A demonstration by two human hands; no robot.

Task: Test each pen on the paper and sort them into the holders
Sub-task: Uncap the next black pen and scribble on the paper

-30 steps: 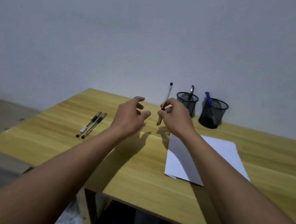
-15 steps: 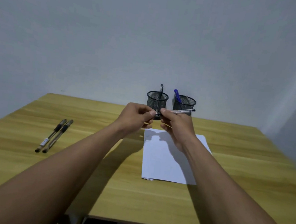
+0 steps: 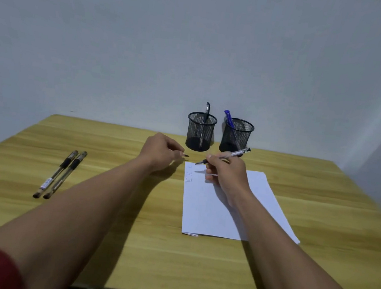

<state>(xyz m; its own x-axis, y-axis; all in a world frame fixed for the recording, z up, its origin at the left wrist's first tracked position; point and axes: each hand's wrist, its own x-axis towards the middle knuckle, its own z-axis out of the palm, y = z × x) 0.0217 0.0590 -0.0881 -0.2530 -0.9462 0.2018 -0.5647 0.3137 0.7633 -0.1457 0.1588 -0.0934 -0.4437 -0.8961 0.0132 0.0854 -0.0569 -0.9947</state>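
Uncapped clear pen, dark tip

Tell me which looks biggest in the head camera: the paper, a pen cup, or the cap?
1. paper
2. left holder, which looks alike in size to the right holder
3. pen cap in the left hand

Paper: three faint handwritten scribbles, illegible. Pen label: print too small to read.

Pens, paper and two mesh holders, mid-frame
Uncapped pen tilts over scribbled paper; two pens lie left; holders upright behind
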